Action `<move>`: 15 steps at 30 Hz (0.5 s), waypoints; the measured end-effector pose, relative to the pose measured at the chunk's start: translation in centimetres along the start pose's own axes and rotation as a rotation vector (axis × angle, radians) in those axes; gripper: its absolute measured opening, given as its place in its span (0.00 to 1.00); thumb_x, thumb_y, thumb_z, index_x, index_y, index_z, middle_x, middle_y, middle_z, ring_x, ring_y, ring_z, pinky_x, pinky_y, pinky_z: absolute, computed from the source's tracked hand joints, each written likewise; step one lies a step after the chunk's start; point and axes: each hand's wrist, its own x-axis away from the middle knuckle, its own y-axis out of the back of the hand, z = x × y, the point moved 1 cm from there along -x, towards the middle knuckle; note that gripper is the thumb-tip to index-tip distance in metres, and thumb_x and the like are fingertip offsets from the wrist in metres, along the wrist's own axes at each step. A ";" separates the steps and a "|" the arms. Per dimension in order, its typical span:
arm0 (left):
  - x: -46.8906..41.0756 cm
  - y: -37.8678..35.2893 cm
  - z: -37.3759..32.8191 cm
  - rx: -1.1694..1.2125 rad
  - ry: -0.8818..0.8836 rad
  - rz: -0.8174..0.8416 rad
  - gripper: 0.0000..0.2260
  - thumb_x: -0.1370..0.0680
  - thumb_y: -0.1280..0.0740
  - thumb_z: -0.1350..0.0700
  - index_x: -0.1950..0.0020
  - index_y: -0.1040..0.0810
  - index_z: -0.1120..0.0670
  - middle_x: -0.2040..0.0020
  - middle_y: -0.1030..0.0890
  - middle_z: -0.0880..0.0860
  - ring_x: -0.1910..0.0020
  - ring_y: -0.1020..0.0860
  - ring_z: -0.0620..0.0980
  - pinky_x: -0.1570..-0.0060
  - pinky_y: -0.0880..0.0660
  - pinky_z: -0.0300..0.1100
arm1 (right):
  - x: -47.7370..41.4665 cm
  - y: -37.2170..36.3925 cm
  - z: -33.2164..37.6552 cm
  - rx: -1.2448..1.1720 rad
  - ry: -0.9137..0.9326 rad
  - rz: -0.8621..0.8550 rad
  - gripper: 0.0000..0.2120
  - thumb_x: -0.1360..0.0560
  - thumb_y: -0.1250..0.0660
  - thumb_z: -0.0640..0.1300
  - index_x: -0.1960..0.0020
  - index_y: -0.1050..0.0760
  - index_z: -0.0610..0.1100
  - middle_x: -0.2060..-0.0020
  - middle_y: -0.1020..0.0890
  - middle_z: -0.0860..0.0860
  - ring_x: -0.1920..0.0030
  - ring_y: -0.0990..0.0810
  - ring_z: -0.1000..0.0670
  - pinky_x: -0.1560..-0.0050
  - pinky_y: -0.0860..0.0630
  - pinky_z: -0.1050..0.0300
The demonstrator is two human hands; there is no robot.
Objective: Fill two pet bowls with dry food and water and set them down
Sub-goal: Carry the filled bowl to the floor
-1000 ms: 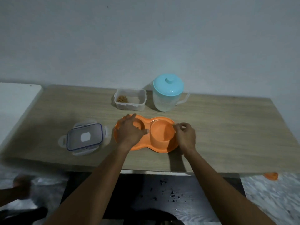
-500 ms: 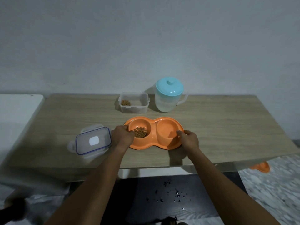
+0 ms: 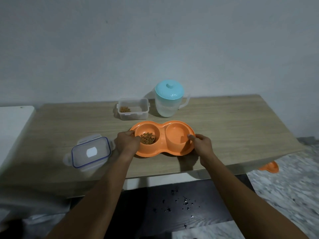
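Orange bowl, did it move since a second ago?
Yes. The orange bowl slid a little to the right: it is farther from the lid and more in line with the jug.

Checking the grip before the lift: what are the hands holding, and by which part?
Both hold the orange double pet bowl: the left hand at its left rim beside the kibble, the right hand at its right rim.
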 end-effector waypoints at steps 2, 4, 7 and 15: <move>0.9 -0.6 -1.0 0.034 -0.022 0.006 0.17 0.27 0.30 0.61 0.38 0.18 0.54 0.44 0.16 0.56 0.49 0.20 0.54 0.51 0.25 0.44 | 0.2 1.4 0.3 -0.030 0.006 -0.005 0.25 0.22 0.29 0.49 0.28 0.26 0.40 0.35 0.20 0.43 0.39 0.22 0.42 0.34 0.23 0.40; 2.3 -1.6 -2.3 0.055 -0.056 0.002 0.17 0.28 0.30 0.61 0.38 0.18 0.53 0.44 0.16 0.54 0.50 0.20 0.54 0.50 0.24 0.43 | 0.3 3.7 0.6 -0.071 0.017 -0.016 0.24 0.22 0.28 0.49 0.29 0.25 0.41 0.36 0.20 0.43 0.38 0.22 0.42 0.34 0.23 0.39; 4.3 -3.4 -4.4 0.079 -0.081 -0.016 0.18 0.29 0.29 0.59 0.39 0.18 0.52 0.43 0.16 0.53 0.47 0.19 0.54 0.46 0.24 0.44 | 0.4 7.4 1.3 -0.122 0.051 -0.033 0.23 0.23 0.28 0.49 0.31 0.24 0.41 0.39 0.19 0.44 0.40 0.20 0.41 0.37 0.20 0.38; 14.4 -12.3 -11.7 0.122 -0.200 0.025 0.18 0.30 0.28 0.57 0.40 0.17 0.51 0.41 0.17 0.51 0.41 0.21 0.52 0.38 0.25 0.45 | 0.3 23.9 2.5 -0.235 0.151 -0.069 0.16 0.23 0.28 0.47 0.38 0.21 0.42 0.45 0.17 0.45 0.43 0.19 0.42 0.39 0.19 0.39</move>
